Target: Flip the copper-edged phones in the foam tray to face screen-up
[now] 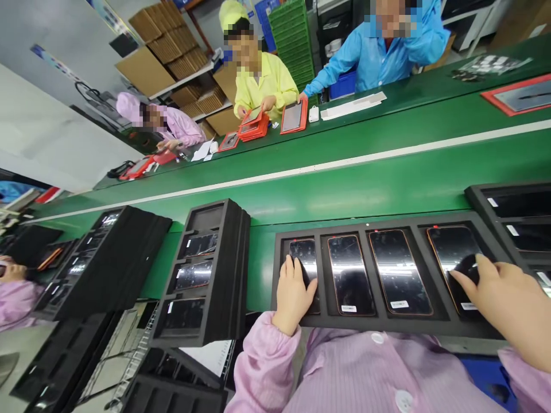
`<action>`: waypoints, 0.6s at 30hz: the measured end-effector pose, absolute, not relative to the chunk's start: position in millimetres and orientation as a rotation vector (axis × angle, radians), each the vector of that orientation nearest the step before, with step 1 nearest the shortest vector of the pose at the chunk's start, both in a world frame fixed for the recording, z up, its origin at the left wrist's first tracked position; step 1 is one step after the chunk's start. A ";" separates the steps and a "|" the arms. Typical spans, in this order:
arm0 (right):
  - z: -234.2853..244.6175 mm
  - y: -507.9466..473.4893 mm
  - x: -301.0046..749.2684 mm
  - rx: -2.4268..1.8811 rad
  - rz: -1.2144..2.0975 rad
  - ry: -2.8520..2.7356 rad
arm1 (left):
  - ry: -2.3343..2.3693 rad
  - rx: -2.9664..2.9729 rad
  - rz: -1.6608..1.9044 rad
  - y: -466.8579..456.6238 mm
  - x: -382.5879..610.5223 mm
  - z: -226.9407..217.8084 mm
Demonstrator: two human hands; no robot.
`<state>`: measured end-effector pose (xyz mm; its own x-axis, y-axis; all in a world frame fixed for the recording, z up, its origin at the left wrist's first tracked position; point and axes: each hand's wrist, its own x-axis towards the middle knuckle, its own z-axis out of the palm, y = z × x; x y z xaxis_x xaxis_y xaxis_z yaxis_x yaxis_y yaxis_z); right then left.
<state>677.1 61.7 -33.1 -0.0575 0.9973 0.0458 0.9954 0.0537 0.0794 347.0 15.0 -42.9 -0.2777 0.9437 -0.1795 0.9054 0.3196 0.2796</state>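
Observation:
A black foam tray [322, 275] lies before me with phones in its slots, dark glossy screens facing up. My left hand [293, 295] rests on the leftmost phone [303, 249], its fingers stretched out and the thumb apart. Over the rightmost phone [451, 246] is my right hand [499, 287], thumb and fingers spread; some fingertips are hidden. A dark shape between them looks like a reflection, though I cannot be sure. Two more phones, a middle-left one [350, 269] and a middle-right one [400, 269], lie between my hands with white labels at their lower ends.
To the left stand a stack of foam trays [226, 269] and another stack [133, 258], both holding phones. Another tray [482, 201] lies at the right. Across the green conveyor belt [327, 192], several co-workers sit near red-framed panels [294, 117]. A neighbour's hand [12, 271] shows far left.

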 end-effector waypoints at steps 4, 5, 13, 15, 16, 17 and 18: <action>-8.1 81.7 662.6 2.188 -0.087 1.958 | 2.247 1.646 0.086 17.7 345.9 -40.2; -4.6 86.9 663.1 2.247 -0.188 1.867 | 2.261 1.609 0.118 22.2 345.6 -36.4; -15.8 105.5 695.1 2.426 -0.704 1.830 | 2.132 1.259 0.318 49.0 332.8 -11.3; -13.1 101.3 696.9 2.485 -0.822 1.889 | 2.150 1.370 0.164 43.1 333.5 2.0; -9.5 98.1 695.8 2.515 -0.826 1.914 | 2.199 1.432 0.034 40.1 334.1 9.5; -5.0 94.4 693.9 2.537 -0.761 1.938 | 2.266 1.485 -0.115 38.0 334.5 16.7; 0.0 90.5 691.4 2.535 -0.646 1.972 | 2.335 1.524 -0.258 37.1 334.6 22.9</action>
